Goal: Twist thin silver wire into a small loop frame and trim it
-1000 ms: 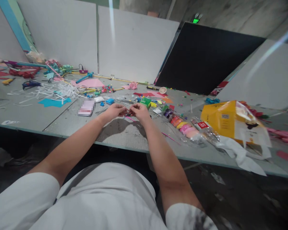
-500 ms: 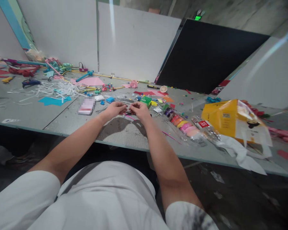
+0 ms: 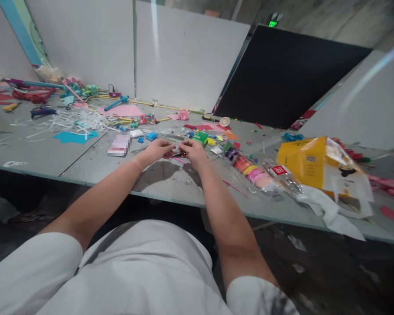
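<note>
Two hands work a small piece together at the centre of a cluttered desk.

The grey desk [image 3: 170, 179] runs across the middle of the frame. A yellow bag [image 3: 307, 164] lies at right, with a clear sleeve of coloured discs [image 3: 252, 171] just left of it and white paper shreds [image 3: 82, 119] at upper left. The left hand [image 3: 157, 150] and right hand [image 3: 193, 151] meet at centre, the fingers of both pinched on a small dark-red piece [image 3: 174, 152] held just above the desk; its shape is too small to tell. Since a second ago the hands have hardly shifted and the grip is unchanged, so the fine handling seems to be mid-way, with nothing set down.
</note>
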Action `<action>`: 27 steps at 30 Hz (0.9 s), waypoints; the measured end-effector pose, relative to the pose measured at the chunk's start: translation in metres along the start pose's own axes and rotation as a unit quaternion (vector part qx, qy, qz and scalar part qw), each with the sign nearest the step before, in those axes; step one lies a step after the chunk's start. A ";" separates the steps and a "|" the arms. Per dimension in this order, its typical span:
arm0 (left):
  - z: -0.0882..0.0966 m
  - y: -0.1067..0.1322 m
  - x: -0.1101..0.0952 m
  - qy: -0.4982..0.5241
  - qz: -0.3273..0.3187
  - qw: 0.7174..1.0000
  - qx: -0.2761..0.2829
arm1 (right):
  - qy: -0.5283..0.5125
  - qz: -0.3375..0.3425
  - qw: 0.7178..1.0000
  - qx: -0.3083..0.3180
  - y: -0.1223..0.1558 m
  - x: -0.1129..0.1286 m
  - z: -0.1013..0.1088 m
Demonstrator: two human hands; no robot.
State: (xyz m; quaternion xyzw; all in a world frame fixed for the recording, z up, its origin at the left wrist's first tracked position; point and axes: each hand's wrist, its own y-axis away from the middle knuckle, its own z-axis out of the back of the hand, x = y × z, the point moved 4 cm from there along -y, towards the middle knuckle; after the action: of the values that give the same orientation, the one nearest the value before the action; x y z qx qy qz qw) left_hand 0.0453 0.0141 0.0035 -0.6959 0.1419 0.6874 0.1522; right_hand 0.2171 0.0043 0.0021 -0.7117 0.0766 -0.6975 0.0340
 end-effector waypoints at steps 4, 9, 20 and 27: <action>-0.001 0.002 0.000 0.016 0.017 1.000 -0.006 | -0.037 0.011 0.999 -0.011 0.000 0.002 0.001; 0.003 0.002 0.002 0.052 0.041 0.997 -0.034 | -0.095 0.024 0.995 -0.017 0.002 0.008 0.003; 0.015 -0.007 0.006 0.120 0.024 0.988 -0.093 | -0.147 0.072 0.983 -0.085 0.002 0.014 0.009; 0.003 0.000 -0.001 0.117 -0.003 0.992 -0.046 | -0.163 0.036 0.983 -0.073 0.001 0.008 0.003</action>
State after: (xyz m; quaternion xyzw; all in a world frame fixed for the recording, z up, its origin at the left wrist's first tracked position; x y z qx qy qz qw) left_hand 0.0431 0.0156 0.0040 -0.7780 0.1246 0.6069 0.1048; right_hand 0.2200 0.0018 0.0095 -0.8132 0.1461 -0.5631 0.0192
